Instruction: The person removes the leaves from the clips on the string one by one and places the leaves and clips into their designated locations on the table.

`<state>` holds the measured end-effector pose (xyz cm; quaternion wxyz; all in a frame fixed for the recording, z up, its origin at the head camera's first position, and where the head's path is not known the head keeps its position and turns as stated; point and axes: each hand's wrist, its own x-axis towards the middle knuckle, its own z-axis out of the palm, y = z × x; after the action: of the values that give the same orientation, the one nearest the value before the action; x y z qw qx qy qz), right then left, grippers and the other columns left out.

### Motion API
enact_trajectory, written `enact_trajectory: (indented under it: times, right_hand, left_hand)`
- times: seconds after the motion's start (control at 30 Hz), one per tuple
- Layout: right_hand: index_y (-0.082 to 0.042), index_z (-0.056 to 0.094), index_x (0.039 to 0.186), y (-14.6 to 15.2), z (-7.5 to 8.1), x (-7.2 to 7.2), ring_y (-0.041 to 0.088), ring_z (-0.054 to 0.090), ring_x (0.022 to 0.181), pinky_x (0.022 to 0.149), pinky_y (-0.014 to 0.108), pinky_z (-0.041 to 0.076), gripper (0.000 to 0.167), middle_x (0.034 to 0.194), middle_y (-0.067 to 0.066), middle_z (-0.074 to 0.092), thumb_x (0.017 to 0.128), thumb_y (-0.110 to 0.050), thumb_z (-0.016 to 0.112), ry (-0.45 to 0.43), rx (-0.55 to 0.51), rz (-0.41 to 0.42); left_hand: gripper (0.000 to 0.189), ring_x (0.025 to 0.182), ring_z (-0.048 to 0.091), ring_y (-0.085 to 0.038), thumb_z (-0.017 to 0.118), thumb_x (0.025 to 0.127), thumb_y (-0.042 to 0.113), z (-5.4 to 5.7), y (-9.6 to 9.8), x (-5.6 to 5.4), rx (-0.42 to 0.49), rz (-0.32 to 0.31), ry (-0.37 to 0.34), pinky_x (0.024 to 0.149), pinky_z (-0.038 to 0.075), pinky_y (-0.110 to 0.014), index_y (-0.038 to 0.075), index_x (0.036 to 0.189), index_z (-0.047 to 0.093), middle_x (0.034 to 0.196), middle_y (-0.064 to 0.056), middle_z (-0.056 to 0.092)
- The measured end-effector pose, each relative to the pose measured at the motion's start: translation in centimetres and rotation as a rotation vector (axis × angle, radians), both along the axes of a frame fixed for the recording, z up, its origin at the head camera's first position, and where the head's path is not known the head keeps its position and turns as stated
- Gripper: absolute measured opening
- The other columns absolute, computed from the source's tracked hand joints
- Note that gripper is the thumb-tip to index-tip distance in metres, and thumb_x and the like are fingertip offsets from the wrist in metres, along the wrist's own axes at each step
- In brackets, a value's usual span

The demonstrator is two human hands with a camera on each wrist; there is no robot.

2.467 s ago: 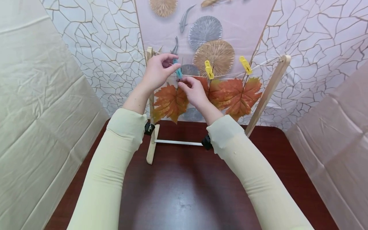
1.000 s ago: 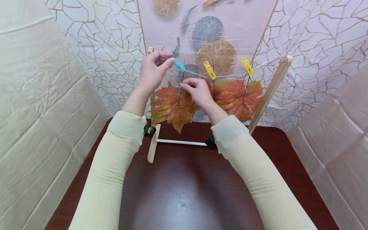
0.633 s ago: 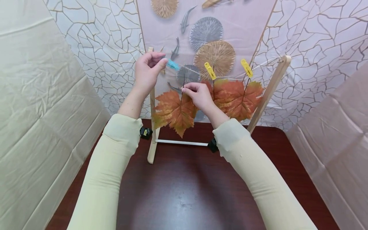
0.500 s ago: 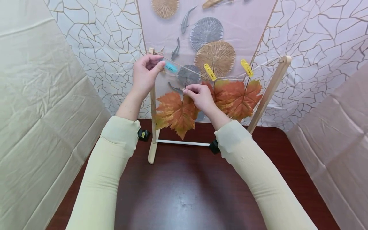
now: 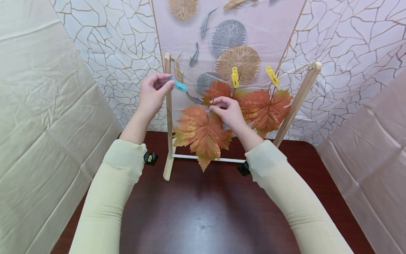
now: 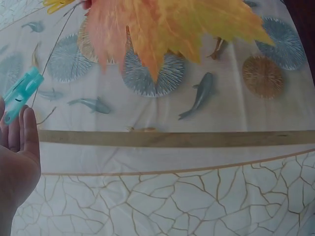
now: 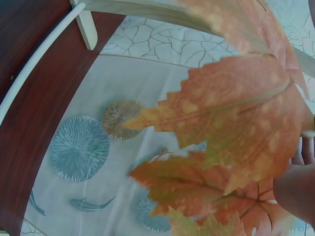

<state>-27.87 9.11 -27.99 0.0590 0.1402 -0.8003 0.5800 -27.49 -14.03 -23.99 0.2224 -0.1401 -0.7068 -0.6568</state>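
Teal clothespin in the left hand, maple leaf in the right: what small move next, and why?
Probably lower the maple leaf toward the table with the right hand: it hangs from that hand, and both it and the teal clothespin in the left hand have come away from the string.

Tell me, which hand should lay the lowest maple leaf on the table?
Probably the right hand: it holds that maple leaf. The left hand pinches the turquoise clothespin and is apart from the leaf.
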Motion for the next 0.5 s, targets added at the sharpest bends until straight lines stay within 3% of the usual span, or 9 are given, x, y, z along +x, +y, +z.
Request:
enact_trajectory:
  times: [0.2, 0.5]
  right_hand:
    - [0.007, 0.060, 0.104, 1.5, -0.6, 0.5, 0.003, 0.056, 0.074, 0.066, 0.020, 0.043, 0.023, 0.079, -0.015, 0.064, 0.088, -0.009, 0.063, -0.009, 0.014, 0.009]
    - [0.005, 0.061, 0.101, 4.2, -1.4, 1.9, 0.002, 0.055, 0.070, 0.060, 0.020, 0.041, 0.019, 0.076, -0.016, 0.065, 0.088, -0.008, 0.063, -0.009, 0.095, -0.011]
  left_hand:
    - [0.021, 0.075, 0.060, -0.003, 0.067, 0.085, 0.008, -1.2, -1.0, 0.4, 0.004, 0.015, -0.044, 0.074, 0.050, -0.014, 0.000, 0.104, 0.064, 0.081, 0.009, 0.063]
    - [0.027, 0.075, 0.063, -0.001, 0.066, 0.086, 0.010, -3.4, -2.6, 1.2, -0.019, 0.017, -0.061, 0.077, 0.051, -0.013, -0.005, 0.108, 0.062, 0.081, 0.011, 0.063]
